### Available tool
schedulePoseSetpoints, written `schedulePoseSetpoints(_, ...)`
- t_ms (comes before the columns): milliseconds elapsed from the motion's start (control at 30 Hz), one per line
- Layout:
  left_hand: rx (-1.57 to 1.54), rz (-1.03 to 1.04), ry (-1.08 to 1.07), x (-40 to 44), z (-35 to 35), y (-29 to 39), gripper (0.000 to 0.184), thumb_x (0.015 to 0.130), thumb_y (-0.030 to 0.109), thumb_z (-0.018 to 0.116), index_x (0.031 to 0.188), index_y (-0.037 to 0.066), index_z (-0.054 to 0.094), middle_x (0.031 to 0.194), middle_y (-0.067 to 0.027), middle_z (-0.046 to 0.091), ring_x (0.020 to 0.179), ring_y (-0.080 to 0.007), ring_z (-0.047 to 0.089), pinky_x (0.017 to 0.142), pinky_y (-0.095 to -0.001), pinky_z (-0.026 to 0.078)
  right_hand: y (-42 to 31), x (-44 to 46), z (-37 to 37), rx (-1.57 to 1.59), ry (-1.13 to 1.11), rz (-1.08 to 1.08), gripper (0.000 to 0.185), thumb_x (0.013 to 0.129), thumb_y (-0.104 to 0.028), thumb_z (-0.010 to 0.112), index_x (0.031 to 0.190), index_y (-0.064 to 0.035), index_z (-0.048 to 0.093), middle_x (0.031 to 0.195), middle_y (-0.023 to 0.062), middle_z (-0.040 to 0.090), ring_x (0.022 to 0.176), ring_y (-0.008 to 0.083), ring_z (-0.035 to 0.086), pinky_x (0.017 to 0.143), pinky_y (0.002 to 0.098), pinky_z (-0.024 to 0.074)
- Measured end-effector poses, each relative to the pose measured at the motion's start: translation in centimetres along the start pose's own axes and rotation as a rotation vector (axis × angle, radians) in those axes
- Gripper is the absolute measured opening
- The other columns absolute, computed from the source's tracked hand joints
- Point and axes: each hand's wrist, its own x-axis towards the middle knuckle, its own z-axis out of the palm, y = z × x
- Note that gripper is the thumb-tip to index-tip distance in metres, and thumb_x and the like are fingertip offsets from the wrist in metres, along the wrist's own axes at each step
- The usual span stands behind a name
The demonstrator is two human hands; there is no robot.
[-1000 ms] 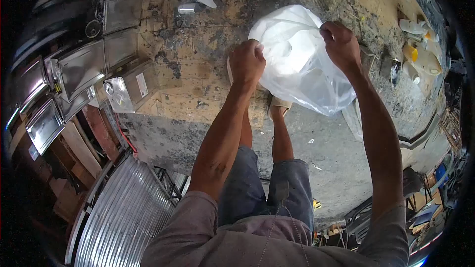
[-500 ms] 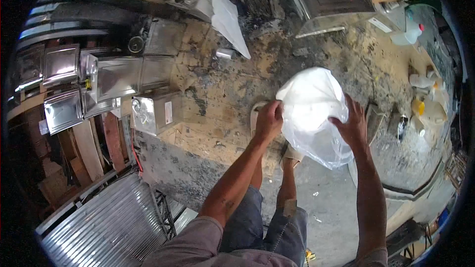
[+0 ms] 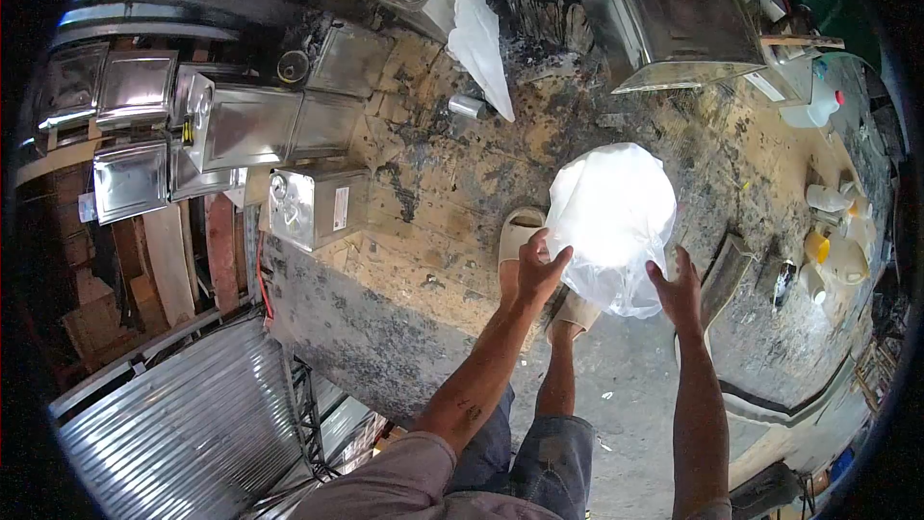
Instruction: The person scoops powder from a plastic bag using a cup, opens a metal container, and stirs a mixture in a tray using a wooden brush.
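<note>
A bright white, rounded thing (image 3: 611,202) stands in front of me, with thin clear plastic (image 3: 616,291) hanging crumpled round its near side. Glare hides its surface, so whether it is a full bag or a covered container is unclear. At its lower left edge is my left hand (image 3: 541,273), thumb and fingers apart. My right hand (image 3: 679,294) is at the lower right with its thumb spread from the fingers, close to the plastic. Neither hand visibly grips it; any light contact cannot be made out.
Metal tins (image 3: 313,212) are grouped on the left, and a large metal box (image 3: 674,14) stands at the back. A white sheet (image 3: 479,48) and a small silver can (image 3: 468,106) lie ahead. Plastic jugs (image 3: 847,260) stand right. Corrugated metal (image 3: 183,424) is lower left.
Both hands have loosened from the white thing and drawn toward me, the fingers now spread. The plastic hangs lower and more evenly round it. The view has shifted slightly.
</note>
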Motion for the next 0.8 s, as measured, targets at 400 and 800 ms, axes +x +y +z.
schedulePoseSetpoints(400,-0.782,-0.581,-0.023,-0.6,0.5,-1.5,0.028,0.087,0.015,0.055,0.113,0.006,0.05,0.095,-0.0053,0.061,0.086,-0.0156,0.057,0.072,-0.0295,0.047,1.0,4.7,6.2,-0.023,0.185,-0.231,0.014,0.084,-0.014,0.05,0.094,-0.0065,0.056,0.087,0.0173,0.06,0.084,0.0334,0.058,0.072,0.042,0.0453)
schedulePoseSetpoints(800,-0.665,-0.373,0.003,4.1,-6.3,1.8,0.021,0.087,0.027,0.054,0.098,0.009,0.052,0.085,-0.0024,0.054,0.069,-0.0128,0.052,0.058,-0.0268,0.046,-10.5,6.1,0.1,0.125,0.312,-0.071,0.013,0.092,-0.02,0.045,0.096,-0.0095,0.051,0.078,0.0159,0.058,0.07,0.0334,0.057,0.061,0.0407,0.0434)
